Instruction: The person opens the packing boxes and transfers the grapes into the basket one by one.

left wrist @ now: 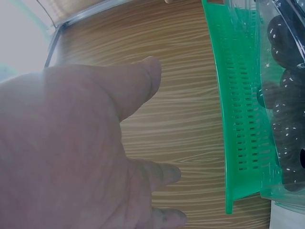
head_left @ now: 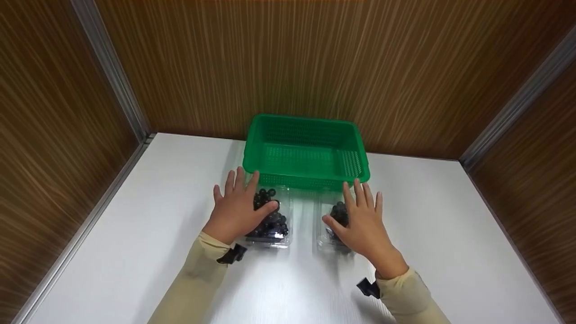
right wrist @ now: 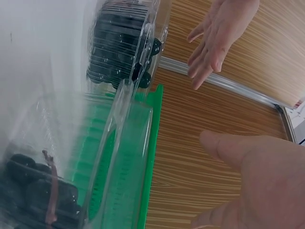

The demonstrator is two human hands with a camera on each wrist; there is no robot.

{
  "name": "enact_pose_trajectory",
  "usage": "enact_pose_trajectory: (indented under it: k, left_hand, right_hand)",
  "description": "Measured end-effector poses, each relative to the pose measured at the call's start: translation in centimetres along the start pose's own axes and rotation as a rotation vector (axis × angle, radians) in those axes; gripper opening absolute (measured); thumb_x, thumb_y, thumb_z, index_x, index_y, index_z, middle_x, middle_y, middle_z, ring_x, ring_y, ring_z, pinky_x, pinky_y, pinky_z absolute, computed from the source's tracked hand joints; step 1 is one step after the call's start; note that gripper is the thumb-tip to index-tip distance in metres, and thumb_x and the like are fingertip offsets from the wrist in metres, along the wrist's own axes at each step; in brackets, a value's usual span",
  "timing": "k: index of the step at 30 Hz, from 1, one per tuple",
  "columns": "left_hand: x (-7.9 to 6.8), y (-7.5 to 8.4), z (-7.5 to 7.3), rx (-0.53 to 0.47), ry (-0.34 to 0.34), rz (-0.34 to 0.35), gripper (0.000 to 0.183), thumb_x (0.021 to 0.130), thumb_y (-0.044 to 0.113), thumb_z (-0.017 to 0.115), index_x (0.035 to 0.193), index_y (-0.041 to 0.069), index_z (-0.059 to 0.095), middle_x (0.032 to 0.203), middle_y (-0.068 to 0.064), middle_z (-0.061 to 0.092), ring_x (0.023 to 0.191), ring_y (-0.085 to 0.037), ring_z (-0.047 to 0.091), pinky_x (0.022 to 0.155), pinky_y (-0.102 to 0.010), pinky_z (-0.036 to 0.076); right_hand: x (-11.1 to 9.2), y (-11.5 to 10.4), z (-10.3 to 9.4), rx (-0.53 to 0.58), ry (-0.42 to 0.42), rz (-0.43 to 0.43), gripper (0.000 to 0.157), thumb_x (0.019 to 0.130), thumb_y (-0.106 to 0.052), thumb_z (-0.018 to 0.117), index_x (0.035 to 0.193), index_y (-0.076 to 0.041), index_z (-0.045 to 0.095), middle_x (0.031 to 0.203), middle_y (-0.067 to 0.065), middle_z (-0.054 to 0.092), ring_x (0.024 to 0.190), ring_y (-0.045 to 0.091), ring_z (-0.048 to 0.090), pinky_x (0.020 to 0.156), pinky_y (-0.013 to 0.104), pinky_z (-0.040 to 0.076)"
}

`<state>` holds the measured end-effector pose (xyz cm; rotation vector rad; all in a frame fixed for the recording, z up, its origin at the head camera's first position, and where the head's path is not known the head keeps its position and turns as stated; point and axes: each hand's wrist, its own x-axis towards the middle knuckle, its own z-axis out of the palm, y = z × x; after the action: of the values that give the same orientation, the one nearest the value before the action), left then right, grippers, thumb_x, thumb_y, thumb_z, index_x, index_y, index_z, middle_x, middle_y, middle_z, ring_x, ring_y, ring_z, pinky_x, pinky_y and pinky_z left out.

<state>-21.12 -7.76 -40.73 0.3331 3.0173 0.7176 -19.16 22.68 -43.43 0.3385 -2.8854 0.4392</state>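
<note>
Two clear plastic boxes of dark grapes stand side by side on the white table. My left hand (head_left: 237,210) hovers over the left box of grapes (head_left: 272,227), fingers spread, and hides part of it. Above the right box of grapes (head_left: 335,220) is my right hand (head_left: 365,227), its fingers spread too. In the right wrist view, both hands are apart from the boxes, and a brown stem (right wrist: 52,191) shows among the nearer grapes. The left wrist view has the left hand (left wrist: 81,152) holding nothing, with grapes (left wrist: 288,119) to its right.
Behind the boxes, a green plastic basket (head_left: 306,176) with slotted walls stands against the wood-patterned back wall (head_left: 292,58). Nothing is seen inside it. Similar panels with metal edges enclose the white table (head_left: 432,216) on the left and right.
</note>
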Motion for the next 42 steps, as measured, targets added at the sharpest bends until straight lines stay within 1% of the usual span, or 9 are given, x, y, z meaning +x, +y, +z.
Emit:
enact_pose_trajectory:
  k: [6, 10, 14, 17, 23, 32, 35, 38, 42]
  left_hand:
    - [-0.2, -0.3, 0.3, -0.007, 0.001, -0.003, 0.095, 0.097, 0.068, 0.055, 0.166, 0.015, 0.019, 0.171, -0.024, 0.003, 0.158, -0.043, -0.002, 0.118, -0.075, 0.008]
    - [-0.2, -0.5, 0.5, -0.022, -0.002, -0.001, 0.094, 0.097, 0.066, 0.057, 0.166, 0.014, 0.020, 0.171, -0.025, 0.004, 0.158, -0.044, 0.000, 0.118, -0.075, 0.011]
    - [0.0, -0.5, 0.5, -0.035, -0.014, -0.012, 0.095, 0.097, 0.063, 0.060, 0.166, 0.013, 0.019, 0.171, -0.025, 0.005, 0.156, -0.048, 0.005, 0.114, -0.073, 0.027]
    - [0.1, -0.6, 0.5, -0.038, -0.026, -0.016, 0.096, 0.097, 0.062, 0.061, 0.166, 0.012, 0.018, 0.170, -0.026, 0.007, 0.155, -0.051, 0.010, 0.108, -0.071, 0.038]
    - [0.1, -0.8, 0.5, -0.060, -0.079, -0.036, 0.095, 0.095, 0.055, 0.068, 0.165, 0.008, 0.024, 0.169, -0.027, 0.011, 0.154, -0.049, 0.015, 0.110, -0.067, 0.039]
    - [0.2, -0.6, 0.5, -0.022, -0.097, -0.051, 0.092, 0.088, 0.045, 0.080, 0.159, 0.004, 0.038, 0.158, -0.026, 0.040, 0.138, -0.046, 0.046, 0.105, -0.064, 0.046]
    - [0.2, -0.4, 0.6, -0.017, -0.101, -0.047, 0.092, 0.086, 0.042, 0.082, 0.158, 0.004, 0.039, 0.153, -0.025, 0.046, 0.133, -0.044, 0.050, 0.104, -0.062, 0.047]
    - [0.1, -0.2, 0.8, -0.017, -0.110, -0.031, 0.088, 0.084, 0.039, 0.084, 0.155, 0.006, 0.045, 0.146, -0.024, 0.052, 0.127, -0.043, 0.054, 0.102, -0.060, 0.048]
    - [-0.1, 0.1, 0.9, 0.006, -0.116, 0.000, 0.075, 0.080, 0.035, 0.088, 0.142, 0.004, 0.059, 0.129, -0.023, 0.059, 0.112, -0.040, 0.061, 0.094, -0.056, 0.052]
  right_hand:
    - [0.0, -0.8, 0.7, 0.015, -0.047, -0.010, 0.098, 0.095, -0.062, 0.064, 0.164, -0.005, 0.023, 0.170, 0.025, 0.014, 0.157, 0.045, 0.009, 0.122, 0.067, -0.001]
    - [0.1, -1.3, 1.1, 0.018, -0.032, -0.019, 0.098, 0.093, -0.060, 0.068, 0.163, -0.005, 0.026, 0.169, 0.024, 0.020, 0.157, 0.043, 0.013, 0.123, 0.066, 0.002]
    - [0.1, -2.0, 1.4, 0.035, -0.019, -0.071, 0.092, 0.093, -0.056, 0.071, 0.160, -0.003, 0.036, 0.165, 0.024, 0.029, 0.154, 0.041, 0.024, 0.123, 0.065, 0.010]
    - [0.2, -2.7, 1.8, 0.032, 0.010, -0.099, 0.081, 0.093, -0.053, 0.072, 0.151, -0.001, 0.049, 0.158, 0.024, 0.042, 0.147, 0.041, 0.038, 0.121, 0.063, 0.023]
    - [0.8, -4.2, 2.1, 0.058, 0.114, -0.147, 0.050, 0.092, -0.043, 0.077, 0.122, -0.003, 0.071, 0.123, 0.012, 0.069, 0.115, 0.032, 0.065, 0.098, 0.051, 0.053]
    - [0.9, -6.1, 3.0, 0.024, 0.136, -0.181, 0.036, 0.090, -0.037, 0.079, 0.108, -0.007, 0.074, 0.100, 0.007, 0.072, 0.088, 0.029, 0.071, 0.068, 0.047, 0.058]
    - [0.6, -6.1, 3.5, 0.036, 0.109, -0.215, 0.032, 0.091, -0.036, 0.079, 0.106, -0.008, 0.074, 0.099, 0.005, 0.072, 0.088, 0.027, 0.071, 0.068, 0.046, 0.058]
    - [0.2, -6.1, 3.8, 0.076, 0.033, -0.252, 0.028, 0.093, -0.031, 0.078, 0.108, -0.007, 0.074, 0.102, 0.005, 0.073, 0.092, 0.026, 0.071, 0.074, 0.044, 0.059]
    - [0.0, -6.2, 4.0, 0.130, -0.053, -0.303, 0.024, 0.094, -0.024, 0.077, 0.111, -0.006, 0.074, 0.105, 0.006, 0.073, 0.096, 0.023, 0.072, 0.080, 0.043, 0.060]
